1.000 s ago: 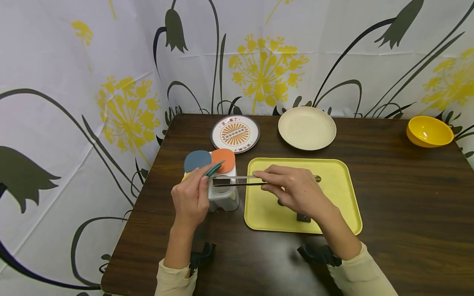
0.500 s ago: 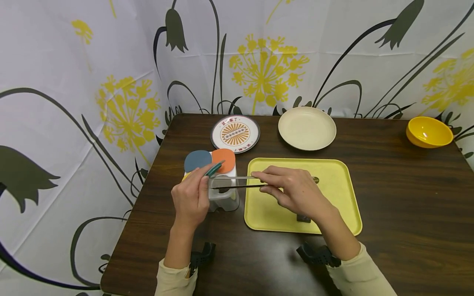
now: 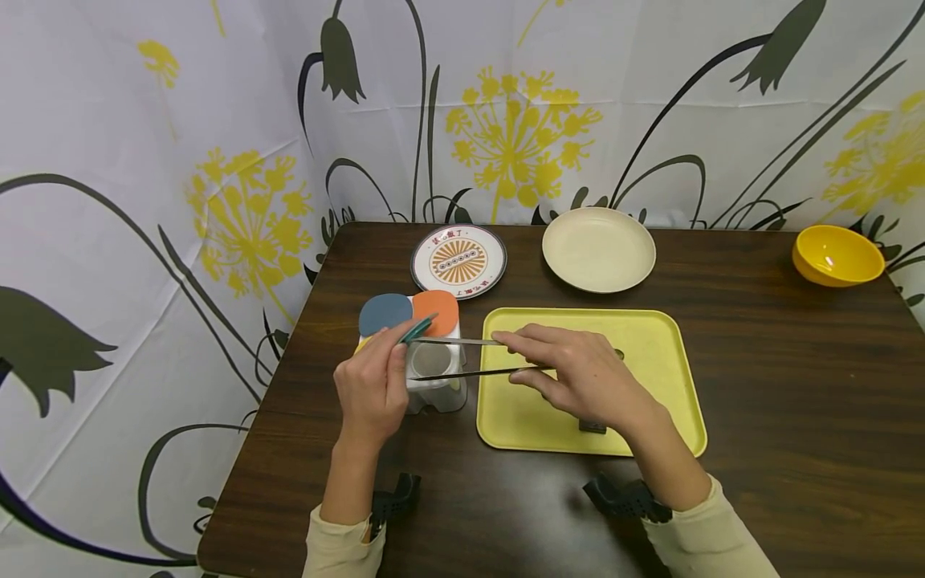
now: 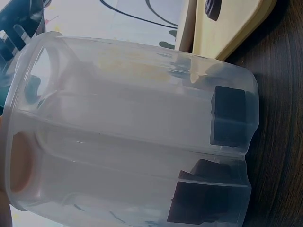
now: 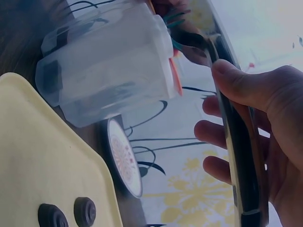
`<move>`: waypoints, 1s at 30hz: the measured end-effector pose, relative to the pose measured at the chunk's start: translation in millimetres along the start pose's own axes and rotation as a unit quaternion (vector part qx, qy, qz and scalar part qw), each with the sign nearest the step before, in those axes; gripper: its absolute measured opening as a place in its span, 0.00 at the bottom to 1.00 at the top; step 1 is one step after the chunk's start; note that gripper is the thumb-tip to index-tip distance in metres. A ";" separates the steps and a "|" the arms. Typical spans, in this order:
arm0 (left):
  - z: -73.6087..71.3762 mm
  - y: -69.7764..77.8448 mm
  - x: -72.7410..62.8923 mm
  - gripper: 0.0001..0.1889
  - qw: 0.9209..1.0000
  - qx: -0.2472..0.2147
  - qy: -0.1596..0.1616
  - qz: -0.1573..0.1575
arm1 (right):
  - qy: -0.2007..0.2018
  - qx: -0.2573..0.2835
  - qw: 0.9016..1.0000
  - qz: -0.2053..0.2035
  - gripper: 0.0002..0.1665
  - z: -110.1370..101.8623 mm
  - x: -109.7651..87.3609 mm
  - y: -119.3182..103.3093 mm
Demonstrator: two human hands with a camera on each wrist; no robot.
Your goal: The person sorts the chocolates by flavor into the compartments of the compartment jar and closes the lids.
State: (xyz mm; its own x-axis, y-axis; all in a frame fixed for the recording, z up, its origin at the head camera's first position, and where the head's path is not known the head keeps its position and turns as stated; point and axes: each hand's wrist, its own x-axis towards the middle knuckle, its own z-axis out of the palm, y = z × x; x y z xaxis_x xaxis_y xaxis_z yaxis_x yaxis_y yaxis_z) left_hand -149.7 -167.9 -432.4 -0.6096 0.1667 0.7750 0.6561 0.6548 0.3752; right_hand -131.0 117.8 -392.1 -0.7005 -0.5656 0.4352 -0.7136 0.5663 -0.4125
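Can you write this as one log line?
left hand: holds teal lid | right hand: grips tongs, spread over open container | container: dark blocks inside | yellow tray: dark round pieces

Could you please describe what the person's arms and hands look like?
The left hand and right hand wear no gloves. Both arms have plain, pale cream sleeves, with a black, angular wrist device near each cuff. I can make out no cables or markings.
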 end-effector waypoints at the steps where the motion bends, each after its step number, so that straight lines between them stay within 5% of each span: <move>1: 0.0 -0.1 0.0 0.20 1.000 0.000 0.001 0.000 | -0.003 0.000 1.000 0.002 0.30 -1.1 -0.8 0.3; 16: 0.7 -0.8 -1.2 0.20 1.000 -0.006 -0.005 -0.010 | 0.056 0.001 0.997 0.053 0.37 -26.4 -37.2 25.9; 30: 0.2 -0.4 -0.3 0.20 1.000 -0.004 -0.004 -0.003 | 0.025 -0.055 0.977 0.206 0.37 -34.6 -93.2 52.0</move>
State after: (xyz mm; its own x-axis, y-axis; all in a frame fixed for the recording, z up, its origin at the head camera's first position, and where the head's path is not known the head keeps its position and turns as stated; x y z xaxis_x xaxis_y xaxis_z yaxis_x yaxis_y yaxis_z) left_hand -149.8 -168.1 -432.9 -0.6175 0.1678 0.7684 0.6549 0.6508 0.3842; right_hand -102.3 220.7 -426.4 -0.9239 -0.2480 0.2914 -0.3645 0.8022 -0.4729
